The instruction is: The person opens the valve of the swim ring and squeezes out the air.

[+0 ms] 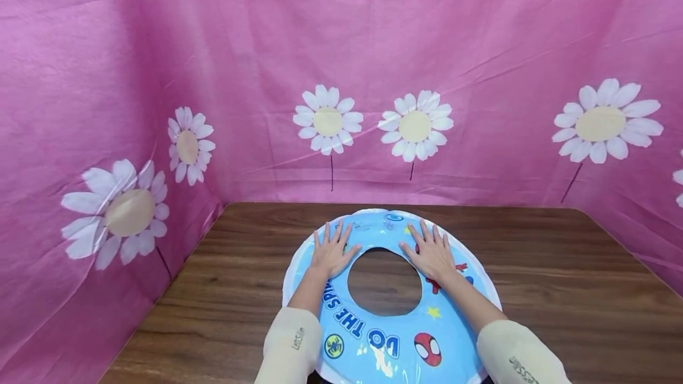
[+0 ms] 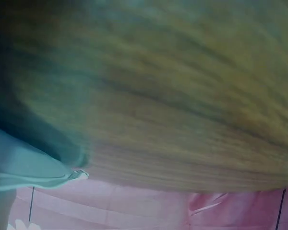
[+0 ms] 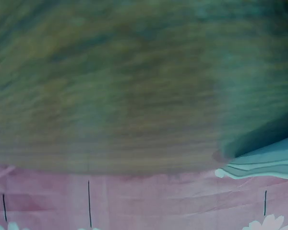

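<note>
A light-blue inflatable swim ring [image 1: 395, 336] with a white edge, cartoon prints and lettering lies flat on the wooden table, and it looks limp. My left hand [image 1: 329, 256] rests on its left side with the fingers spread. On the opposite side of the hole, my right hand [image 1: 433, 256] presses on the ring, its fingers straight and apart. In the left wrist view only the ring's edge [image 2: 29, 163] shows at the lower left. The right wrist view has the edge [image 3: 264, 160] at its lower right. Both wrist views leave the hands mostly hidden.
The brown wooden table [image 1: 560, 289] extends to both sides and behind the ring. A pink curtain [image 1: 373, 28] with large white daisies hangs along the back and both sides. Cream sleeves [image 1: 293, 339] cover the forearms.
</note>
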`<control>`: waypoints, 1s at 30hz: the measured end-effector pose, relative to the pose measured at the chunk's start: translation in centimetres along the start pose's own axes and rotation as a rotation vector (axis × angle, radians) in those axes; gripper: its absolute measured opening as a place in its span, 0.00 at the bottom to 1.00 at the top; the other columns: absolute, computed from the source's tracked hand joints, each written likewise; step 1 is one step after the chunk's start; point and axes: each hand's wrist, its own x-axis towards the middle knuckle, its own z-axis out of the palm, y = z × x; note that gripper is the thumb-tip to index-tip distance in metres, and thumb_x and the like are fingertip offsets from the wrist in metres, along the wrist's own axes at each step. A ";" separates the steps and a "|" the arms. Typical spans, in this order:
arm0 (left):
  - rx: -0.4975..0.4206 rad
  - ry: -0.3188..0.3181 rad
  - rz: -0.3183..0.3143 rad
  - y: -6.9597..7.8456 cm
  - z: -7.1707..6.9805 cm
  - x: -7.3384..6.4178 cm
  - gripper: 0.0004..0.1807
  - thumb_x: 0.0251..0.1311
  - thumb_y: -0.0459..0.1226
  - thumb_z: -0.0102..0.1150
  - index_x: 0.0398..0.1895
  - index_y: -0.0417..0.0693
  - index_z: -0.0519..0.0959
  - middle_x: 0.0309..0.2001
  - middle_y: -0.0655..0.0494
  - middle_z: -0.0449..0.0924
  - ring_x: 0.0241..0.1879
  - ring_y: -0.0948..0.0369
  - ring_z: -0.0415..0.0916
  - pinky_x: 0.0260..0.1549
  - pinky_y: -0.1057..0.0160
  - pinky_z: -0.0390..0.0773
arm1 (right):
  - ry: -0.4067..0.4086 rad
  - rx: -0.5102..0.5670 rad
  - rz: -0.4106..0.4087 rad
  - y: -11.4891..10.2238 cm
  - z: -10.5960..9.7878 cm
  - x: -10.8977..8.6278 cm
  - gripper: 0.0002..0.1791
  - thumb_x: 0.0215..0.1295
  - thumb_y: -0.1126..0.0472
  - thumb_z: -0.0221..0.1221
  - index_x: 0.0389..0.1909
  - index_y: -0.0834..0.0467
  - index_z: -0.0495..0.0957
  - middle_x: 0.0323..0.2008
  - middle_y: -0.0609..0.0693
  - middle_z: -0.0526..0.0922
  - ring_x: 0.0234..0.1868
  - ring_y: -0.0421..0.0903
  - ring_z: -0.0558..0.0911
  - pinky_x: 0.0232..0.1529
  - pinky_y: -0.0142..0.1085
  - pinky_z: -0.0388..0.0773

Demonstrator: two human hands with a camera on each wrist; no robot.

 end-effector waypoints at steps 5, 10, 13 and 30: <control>0.024 -0.026 -0.019 0.0 -0.5 -0.2 0.38 0.62 0.65 0.23 0.73 0.60 0.45 0.72 0.53 0.39 0.68 0.44 0.34 0.60 0.40 0.36 | -0.028 -0.011 0.013 -0.2 -0.2 0.0 0.40 0.63 0.32 0.40 0.69 0.53 0.56 0.69 0.60 0.49 0.67 0.66 0.44 0.61 0.60 0.34; 0.043 -0.058 -0.035 0.0 -0.8 -0.4 0.38 0.62 0.65 0.23 0.73 0.61 0.45 0.72 0.52 0.39 0.68 0.43 0.34 0.60 0.40 0.35 | -0.070 -0.011 0.031 -0.5 -0.3 0.0 0.41 0.62 0.31 0.39 0.70 0.52 0.54 0.70 0.60 0.47 0.67 0.66 0.42 0.61 0.59 0.31; 0.039 -0.064 -0.041 0.1 -0.9 -0.4 0.38 0.62 0.65 0.23 0.73 0.61 0.46 0.72 0.52 0.39 0.68 0.43 0.34 0.61 0.40 0.35 | -0.079 -0.015 0.040 -0.6 -0.4 0.0 0.41 0.62 0.31 0.39 0.70 0.52 0.55 0.69 0.60 0.48 0.67 0.66 0.42 0.61 0.59 0.31; 0.019 -0.094 -0.067 0.3 -0.8 -0.6 0.39 0.60 0.67 0.25 0.72 0.61 0.49 0.72 0.53 0.41 0.68 0.45 0.33 0.61 0.41 0.33 | -0.120 -0.014 0.057 -0.6 -0.9 -0.3 0.42 0.61 0.31 0.40 0.69 0.53 0.56 0.69 0.62 0.49 0.66 0.68 0.42 0.61 0.60 0.32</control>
